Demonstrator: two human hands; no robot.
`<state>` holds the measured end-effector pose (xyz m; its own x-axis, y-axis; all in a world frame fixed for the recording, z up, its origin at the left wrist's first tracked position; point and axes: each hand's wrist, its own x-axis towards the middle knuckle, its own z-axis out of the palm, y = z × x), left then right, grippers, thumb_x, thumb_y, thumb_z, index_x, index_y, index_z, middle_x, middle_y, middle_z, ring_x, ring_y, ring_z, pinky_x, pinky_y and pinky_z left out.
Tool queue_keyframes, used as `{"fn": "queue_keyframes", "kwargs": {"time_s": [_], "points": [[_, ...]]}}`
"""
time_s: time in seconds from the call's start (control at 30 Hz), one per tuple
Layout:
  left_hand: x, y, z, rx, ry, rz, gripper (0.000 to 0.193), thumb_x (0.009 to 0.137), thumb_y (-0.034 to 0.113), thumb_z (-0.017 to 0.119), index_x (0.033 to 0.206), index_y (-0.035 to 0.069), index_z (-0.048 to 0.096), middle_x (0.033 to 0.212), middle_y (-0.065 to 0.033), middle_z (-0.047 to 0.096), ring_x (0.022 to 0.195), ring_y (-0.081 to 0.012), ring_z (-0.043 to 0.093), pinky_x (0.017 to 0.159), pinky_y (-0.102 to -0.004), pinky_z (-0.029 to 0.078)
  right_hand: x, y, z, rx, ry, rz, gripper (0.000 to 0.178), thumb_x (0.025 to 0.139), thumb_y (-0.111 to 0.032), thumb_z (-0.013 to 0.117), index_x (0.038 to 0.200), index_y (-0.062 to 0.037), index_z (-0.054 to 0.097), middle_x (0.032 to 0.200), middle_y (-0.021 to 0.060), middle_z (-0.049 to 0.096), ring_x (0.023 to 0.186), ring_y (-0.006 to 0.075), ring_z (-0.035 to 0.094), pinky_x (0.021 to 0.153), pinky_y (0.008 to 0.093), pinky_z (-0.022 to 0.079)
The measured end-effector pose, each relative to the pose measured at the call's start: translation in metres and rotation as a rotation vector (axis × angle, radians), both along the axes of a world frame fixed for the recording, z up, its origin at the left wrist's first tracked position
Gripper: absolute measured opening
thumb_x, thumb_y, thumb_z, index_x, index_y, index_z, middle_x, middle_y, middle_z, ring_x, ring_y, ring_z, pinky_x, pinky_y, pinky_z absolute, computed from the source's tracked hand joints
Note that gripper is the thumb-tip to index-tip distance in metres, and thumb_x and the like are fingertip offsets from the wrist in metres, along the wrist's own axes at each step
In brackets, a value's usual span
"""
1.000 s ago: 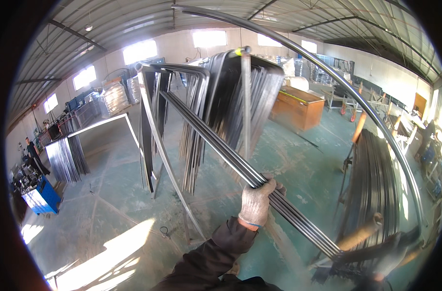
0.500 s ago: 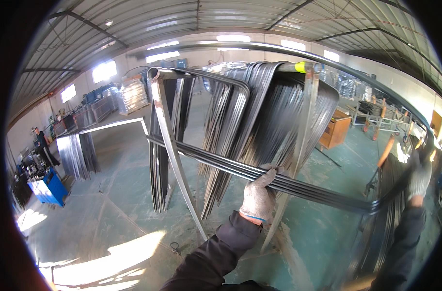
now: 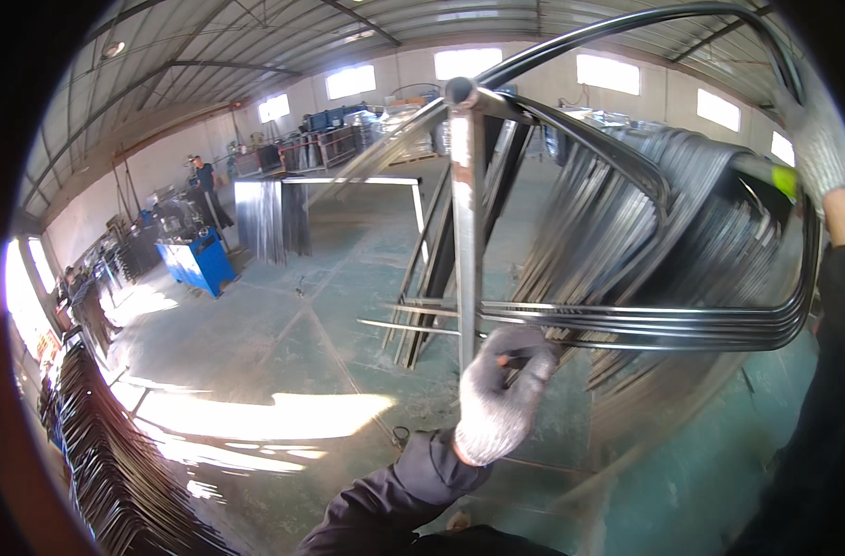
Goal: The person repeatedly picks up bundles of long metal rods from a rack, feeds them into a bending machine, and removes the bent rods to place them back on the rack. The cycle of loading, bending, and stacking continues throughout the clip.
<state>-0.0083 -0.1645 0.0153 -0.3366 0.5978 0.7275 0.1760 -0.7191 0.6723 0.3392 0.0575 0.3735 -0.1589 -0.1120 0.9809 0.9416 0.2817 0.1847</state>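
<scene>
A bundle of long, glossy dark bent tubes (image 3: 645, 324) forms a large U lying on its side, with its bend at the right. My right hand (image 3: 819, 148), in a pale glove, is closed around the bundle at its upper right. Just under the lower run is my gloved left hand (image 3: 501, 398); its fingers and thumb curl with a gap between them, and no tube shows inside. Behind, a metal rack (image 3: 465, 185) with an upright post carries many similar bent tubes (image 3: 626, 204), blurred, hanging over its top bar.
Another white-framed rack (image 3: 353, 181) with hanging strips stands further left, beside a blue machine box (image 3: 195, 261). One person (image 3: 205, 181) is near it, another (image 3: 84, 301) at the far left. A long stack of dark bent rods (image 3: 117, 454) lies at lower left.
My view has turned left. My right hand has risen with the tubes, whose bend now stands upright at the right. My left hand has come off the lower run.
</scene>
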Motion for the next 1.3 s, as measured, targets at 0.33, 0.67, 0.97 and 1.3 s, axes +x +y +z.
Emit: {"fn": "queue_keyframes", "kwargs": {"time_s": [0.33, 0.67, 0.97, 1.3], "points": [[-0.129, 0.042, 0.039, 0.263, 0.264, 0.469, 0.051, 0.099, 0.01, 0.086, 0.142, -0.005, 0.064, 0.136, -0.0198, 0.072, 0.123, -0.0247, 0.073, 0.104, -0.0383, 0.059, -0.348, -0.024, -0.105, -0.482, -0.221, 0.138, 0.029, 0.104, -0.011, 0.067, 0.133, -0.0082, 0.068, 0.11, 0.0215, 0.08, 0.109, 0.0412, 0.079, 0.093, 0.0521, 0.065], [-0.133, 0.06, 0.021, -0.442, -0.116, -0.541, 0.049, 0.089, -0.007, 0.091, 0.13, 0.003, 0.065, 0.11, -0.0072, 0.072, 0.099, -0.0174, 0.071, 0.086, -0.0342, 0.06, -0.357, 0.072, -0.093, -0.023, -0.242, 0.363, 0.02, 0.092, -0.011, 0.067, 0.11, -0.0093, 0.076, 0.081, 0.0189, 0.077, 0.08, 0.0428, 0.077, 0.071, 0.0551, 0.06], [-0.138, 0.068, -0.02, -0.404, 0.172, -0.276, 0.047, 0.081, -0.01, 0.089, 0.113, 0.005, 0.058, 0.094, -0.0146, 0.07, 0.085, -0.0257, 0.076, 0.072, -0.0408, 0.062, -0.379, 0.192, -0.091, -0.456, -0.349, 0.133, 0.017, 0.095, -0.013, 0.075, 0.104, -0.0091, 0.089, 0.106, 0.02, 0.085, 0.099, 0.04, 0.084, 0.084, 0.0499, 0.068], [-0.117, 0.065, 0.028, -0.709, 0.945, 0.117, 0.024, 0.078, -0.002, 0.081, 0.073, 0.013, 0.062, 0.068, -0.0056, 0.056, 0.063, -0.0289, 0.055, 0.059, -0.0435, 0.042, -0.408, 0.339, -0.126, -0.317, -0.207, 0.308, 0.025, 0.09, -0.012, 0.072, 0.112, -0.0134, 0.085, 0.106, 0.0203, 0.084, 0.101, 0.0413, 0.082, 0.085, 0.0548, 0.067]]}}
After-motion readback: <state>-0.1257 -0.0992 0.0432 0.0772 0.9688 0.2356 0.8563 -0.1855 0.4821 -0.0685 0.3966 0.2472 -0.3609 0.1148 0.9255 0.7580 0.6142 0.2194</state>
